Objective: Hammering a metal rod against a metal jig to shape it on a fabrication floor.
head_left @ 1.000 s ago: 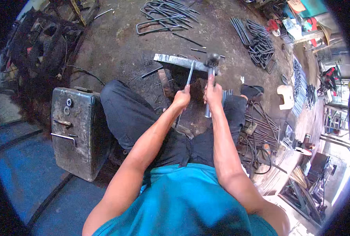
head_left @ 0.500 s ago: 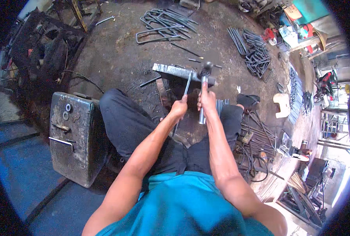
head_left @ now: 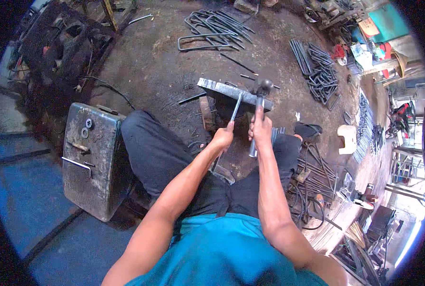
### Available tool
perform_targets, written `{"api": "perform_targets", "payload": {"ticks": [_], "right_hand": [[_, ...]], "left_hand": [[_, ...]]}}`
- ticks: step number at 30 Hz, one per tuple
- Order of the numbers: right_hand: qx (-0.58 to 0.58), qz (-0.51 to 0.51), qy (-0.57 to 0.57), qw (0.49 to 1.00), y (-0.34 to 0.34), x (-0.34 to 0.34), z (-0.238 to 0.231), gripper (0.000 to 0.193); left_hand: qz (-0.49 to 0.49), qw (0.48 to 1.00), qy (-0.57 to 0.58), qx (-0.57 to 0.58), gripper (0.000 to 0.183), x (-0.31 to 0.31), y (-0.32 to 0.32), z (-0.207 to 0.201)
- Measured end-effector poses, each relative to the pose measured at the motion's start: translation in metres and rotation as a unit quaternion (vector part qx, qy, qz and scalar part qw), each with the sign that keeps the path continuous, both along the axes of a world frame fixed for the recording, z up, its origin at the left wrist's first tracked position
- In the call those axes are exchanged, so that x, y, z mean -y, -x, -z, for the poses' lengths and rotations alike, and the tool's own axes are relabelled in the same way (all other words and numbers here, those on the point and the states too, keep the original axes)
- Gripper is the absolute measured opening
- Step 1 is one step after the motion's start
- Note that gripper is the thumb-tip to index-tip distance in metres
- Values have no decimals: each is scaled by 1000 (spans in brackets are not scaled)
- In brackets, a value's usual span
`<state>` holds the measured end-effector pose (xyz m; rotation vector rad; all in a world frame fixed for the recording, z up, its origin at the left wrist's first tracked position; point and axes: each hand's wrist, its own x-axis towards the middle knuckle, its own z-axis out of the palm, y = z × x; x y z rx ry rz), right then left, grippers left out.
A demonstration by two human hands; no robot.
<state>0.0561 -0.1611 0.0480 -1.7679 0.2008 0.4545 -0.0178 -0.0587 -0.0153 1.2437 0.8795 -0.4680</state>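
Note:
My left hand (head_left: pixel 223 138) is closed around a thin metal rod (head_left: pixel 236 107). The rod's far end lies against a thick steel block (head_left: pixel 217 86) with a bright, worn top edge, which stands between my knees. In my right hand (head_left: pixel 261 129) is a hammer (head_left: pixel 265 87), gripped by its metal handle with the rounded head up. That head is over the right part of the block, a little right of the rod's tip. Whether it touches the block I cannot tell. The rod's near end passes below my left hand.
Bent rods (head_left: pixel 217 31) lie in a pile ahead, with another stack (head_left: pixel 322 76) to the right. A dark metal box (head_left: pixel 89 162) at my left carries washers and a bent rod. Loose rods and a cable (head_left: pixel 317 214) lie right of my knee, near a cream plastic stool (head_left: pixel 347 139).
The scene has shifted rightward in view as my head turned slightly. The hammer head, blurred before, is now sharp. Both hands keep their grips.

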Motion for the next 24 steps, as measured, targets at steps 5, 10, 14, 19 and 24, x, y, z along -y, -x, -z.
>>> {"api": "perform_targets", "payload": {"ticks": [5,10,14,19,24], "right_hand": [[-92,20,-9,995,-13,6,-1,56],[-80,42,-56,994,-16,0,-47,56],[-29,11,-57,998,-11,11,-43,58],[-66,6,54,996,-2,22,-3,56],[-116,13,-39,992,-12,16,-27,54]], "left_hand": [[24,1000,-12,2,63,-4,4,6],[39,999,6,-10,63,-7,2,5],[16,999,51,0,63,-10,2,14],[29,998,45,35,62,-6,2,16],[35,998,36,45,57,-12,8,10]]}}
